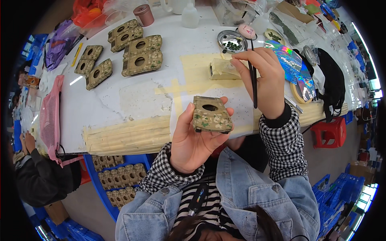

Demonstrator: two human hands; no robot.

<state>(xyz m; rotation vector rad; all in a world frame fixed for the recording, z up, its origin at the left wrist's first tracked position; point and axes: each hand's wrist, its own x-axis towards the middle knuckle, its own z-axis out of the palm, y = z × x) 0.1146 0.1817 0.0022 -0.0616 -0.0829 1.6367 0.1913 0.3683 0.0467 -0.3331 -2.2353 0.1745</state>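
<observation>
My left hand (192, 138) holds a camouflage-painted toy tank hull (211, 114) with a round hole in its top, raised above the table's near edge. My right hand (263, 76) grips a thin black paintbrush (253, 86) that points downward, just right of the hull. A small metal dish (232, 41) with dark green paint sits beyond the right hand. A tan block (221, 69) wrapped in masking tape lies behind the fingers of my right hand.
Several finished camouflage hulls (138, 54) lie at the back left of the white table (108, 96). A blue crate (100, 188) of more hulls sits below the table's edge. A red stool (329, 130) stands at right. Another person (36, 176) sits at left. Holographic discs (295, 68) lie right.
</observation>
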